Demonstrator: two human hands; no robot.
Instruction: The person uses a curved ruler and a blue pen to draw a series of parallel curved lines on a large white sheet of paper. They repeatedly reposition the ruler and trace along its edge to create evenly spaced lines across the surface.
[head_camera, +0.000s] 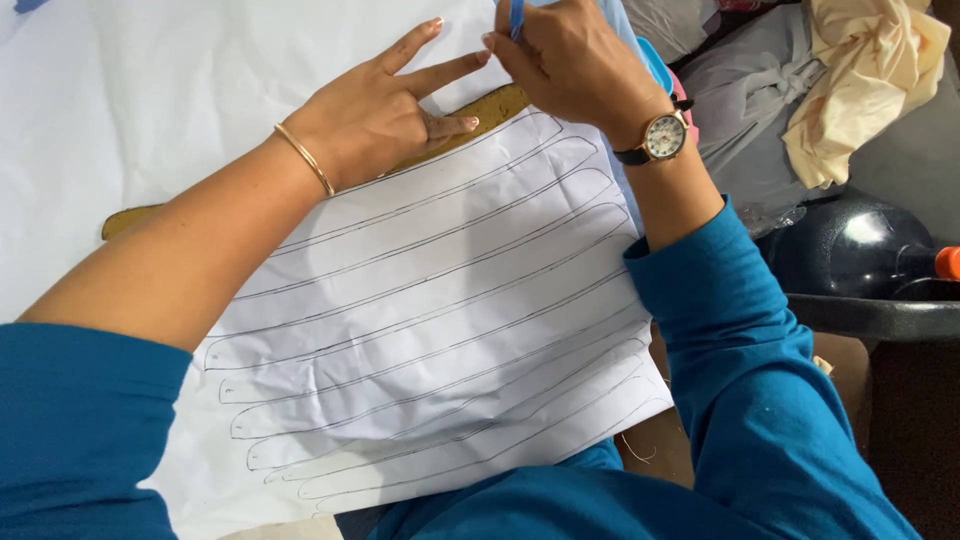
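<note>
Tailoring workroom: traced white fabric (430, 300), heaped cloth (860, 80), curved pattern template (490, 108)

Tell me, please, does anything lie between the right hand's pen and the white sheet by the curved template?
Nothing visible does: the right hand holds the blue pen above the white sheet, beside the left hand pressing the yellow template.

bare white fabric (150, 80) upper left, crumpled cloths (860, 80) crowding right

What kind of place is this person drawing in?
Probably a home sewing or tailoring spot. The left hand presses a long brown template onto white paper covered in traced strips, and bundles of cloth are piled nearby.
</note>
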